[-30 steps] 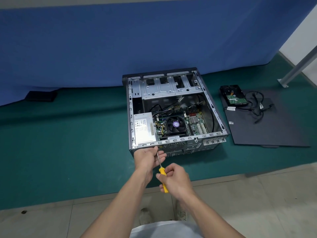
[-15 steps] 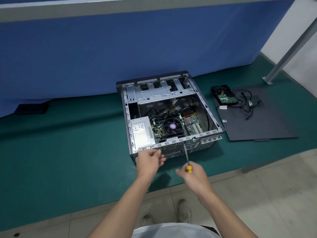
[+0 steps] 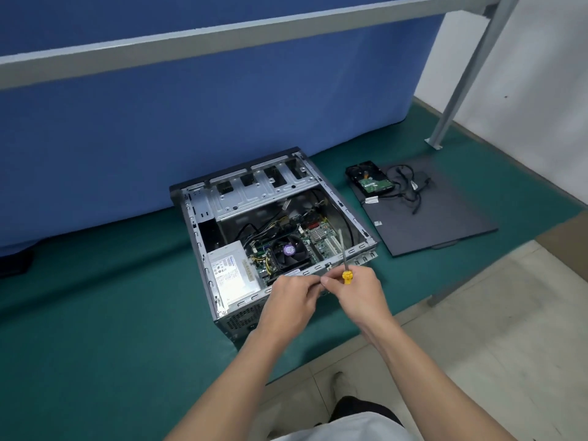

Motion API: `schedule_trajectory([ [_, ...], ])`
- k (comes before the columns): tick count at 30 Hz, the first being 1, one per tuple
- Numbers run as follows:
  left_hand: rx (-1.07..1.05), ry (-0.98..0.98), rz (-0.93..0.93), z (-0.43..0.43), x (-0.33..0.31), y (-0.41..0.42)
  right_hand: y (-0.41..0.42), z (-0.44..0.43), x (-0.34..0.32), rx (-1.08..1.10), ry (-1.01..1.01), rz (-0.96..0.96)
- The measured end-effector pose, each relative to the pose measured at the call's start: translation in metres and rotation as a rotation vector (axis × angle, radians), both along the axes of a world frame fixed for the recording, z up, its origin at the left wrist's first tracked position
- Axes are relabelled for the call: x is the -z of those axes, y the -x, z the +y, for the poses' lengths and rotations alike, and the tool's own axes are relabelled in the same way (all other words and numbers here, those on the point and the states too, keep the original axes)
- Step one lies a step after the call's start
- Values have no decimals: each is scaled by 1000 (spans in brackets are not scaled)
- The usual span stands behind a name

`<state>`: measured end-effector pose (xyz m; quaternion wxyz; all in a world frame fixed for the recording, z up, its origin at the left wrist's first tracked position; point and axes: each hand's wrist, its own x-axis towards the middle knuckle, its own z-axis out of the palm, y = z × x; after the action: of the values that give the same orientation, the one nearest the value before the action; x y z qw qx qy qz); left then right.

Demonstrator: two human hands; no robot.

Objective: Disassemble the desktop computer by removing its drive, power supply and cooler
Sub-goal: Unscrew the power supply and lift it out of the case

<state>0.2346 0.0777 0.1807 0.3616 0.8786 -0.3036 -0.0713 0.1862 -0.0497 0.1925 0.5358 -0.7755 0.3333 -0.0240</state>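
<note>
While both hands meet at the near rim of the desktop case [image 3: 241,318], which sits open-side-up on the green mat [image 3: 95,313], the picture is one of a job partly done. Look right: the drive [image 3: 370,181] is already out, lying on the detached side panel [image 3: 429,224] beside a tangle of loose cables [image 3: 410,189], well apart from the case. Inside, the power supply [image 3: 230,275] sits in the near-left corner and the cooler [image 3: 288,251], with its purple hub sticker, sits on the board just beside it, so two of the three parts remain. The right hand [image 3: 359,291] has its grip clamped on the yellow handle of the screwdriver [image 3: 344,265], shaft angled up and away over the case, tip touching nothing. The left hand [image 3: 294,300] has its fingers curled, fingertips touching those of the right; whether that grip pinches a small screw or nothing at all, I cannot tell. My read is that this is the power supply step, with the fasteners along the rear wall being dealt with. Next comes setting aside whatever is pinched, bringing the tip down onto any remaining screw, then freeing the supply's leads from the board before lifting the box clear of the cooler.
</note>
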Motion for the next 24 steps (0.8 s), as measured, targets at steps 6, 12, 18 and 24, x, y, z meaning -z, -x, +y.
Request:
schedule_trajectory([
  [6,92,21,-68,-40,0,-26,-24,-49,1,-17,-132,30],
  [12,-124,-85,-30,-98,0,-94,-87,-132,-4,6,9,-93],
  [18,-287,-628,229,-129,19,-185,-186,-204,40,-203,298,83],
  [24,-303,-863,296,-133,32,-236,-263,-233,98,-399,460,173],
])
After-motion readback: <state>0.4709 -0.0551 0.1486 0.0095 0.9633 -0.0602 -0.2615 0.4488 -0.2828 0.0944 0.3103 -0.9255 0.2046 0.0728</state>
